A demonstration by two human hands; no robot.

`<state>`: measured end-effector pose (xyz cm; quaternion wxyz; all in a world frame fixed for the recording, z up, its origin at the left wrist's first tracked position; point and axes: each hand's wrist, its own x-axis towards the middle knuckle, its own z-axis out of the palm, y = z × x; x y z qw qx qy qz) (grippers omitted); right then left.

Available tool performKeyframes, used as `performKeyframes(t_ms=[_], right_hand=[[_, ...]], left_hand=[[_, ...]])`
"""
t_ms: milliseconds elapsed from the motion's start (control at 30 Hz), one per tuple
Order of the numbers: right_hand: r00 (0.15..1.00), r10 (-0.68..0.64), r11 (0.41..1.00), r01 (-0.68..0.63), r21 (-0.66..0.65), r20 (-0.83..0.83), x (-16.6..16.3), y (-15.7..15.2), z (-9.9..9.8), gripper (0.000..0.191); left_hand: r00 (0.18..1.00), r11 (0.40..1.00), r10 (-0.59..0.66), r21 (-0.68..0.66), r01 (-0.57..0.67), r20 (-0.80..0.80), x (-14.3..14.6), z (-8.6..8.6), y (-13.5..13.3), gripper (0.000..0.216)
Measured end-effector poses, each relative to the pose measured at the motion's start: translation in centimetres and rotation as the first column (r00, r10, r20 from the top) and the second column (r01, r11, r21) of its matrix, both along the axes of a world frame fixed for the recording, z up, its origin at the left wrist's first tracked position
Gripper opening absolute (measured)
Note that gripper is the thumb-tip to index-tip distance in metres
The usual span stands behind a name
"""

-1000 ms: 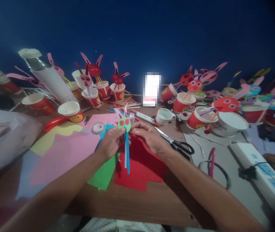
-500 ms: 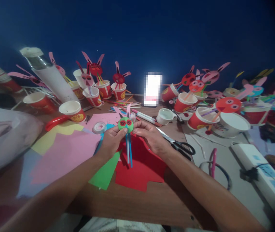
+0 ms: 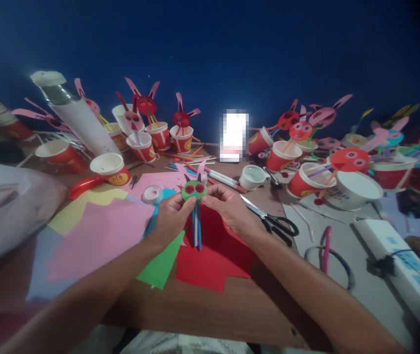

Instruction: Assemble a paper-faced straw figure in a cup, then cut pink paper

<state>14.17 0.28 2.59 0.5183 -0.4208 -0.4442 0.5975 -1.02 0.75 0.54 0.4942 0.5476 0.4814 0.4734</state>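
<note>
Between my hands is a green paper rabbit face (image 3: 194,189) with red eyes, pink-and-black ears and blue and white sticks hanging below it. My left hand (image 3: 173,212) pinches its lower left edge, thumb in front. At its right edge, the thumb and fingers of my right hand (image 3: 228,206) are closed on the same face. Beneath them lie red paper (image 3: 210,268) and a strip of green paper (image 3: 162,263). Black-handled scissors (image 3: 278,223) rest beside my right wrist.
Red paper cups (image 3: 110,169) with rabbit faces on sticks line the back. Pink paper (image 3: 103,231), a tape roll (image 3: 152,193) and a plastic bag (image 3: 7,211) lie left. A small white cup (image 3: 253,178) and a power strip (image 3: 402,260) stand right. A bright phone screen (image 3: 234,135) is at the back.
The rabbit face has shifted slightly right and tipped a little, its ears now lower and leaning. My right fingers have moved slightly along its right edge. Both hands still hold it.
</note>
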Motion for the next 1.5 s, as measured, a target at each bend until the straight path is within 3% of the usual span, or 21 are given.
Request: performKeyframes(t_ms=[567,700,1167,1500], right_hand=[[0.977,-0.104,0.992,0.087,0.096,0.185,0.1,0.0,-0.5,0.016],[0.986,-0.093,0.988,0.074,0.136,0.140,0.0,0.1,-1.1,0.016],[0.998,0.018,0.995,-0.023,0.095,0.053,0.0,-0.2,-0.8,0.012],[0.996,0.066,0.989,-0.072,0.130,0.055,0.4,0.2,-1.1,0.032]], left_hand=[[0.998,0.999,0.028,0.048,-0.026,-0.049,0.4,0.8,-0.4,0.017],[0.999,0.999,0.026,0.041,-0.024,-0.044,0.4,0.8,-0.4,0.018],[0.999,0.998,0.013,0.066,-0.010,-0.047,0.4,0.9,-0.5,0.018],[0.998,0.998,0.015,0.058,-0.012,-0.057,0.3,0.7,-0.3,0.025]])
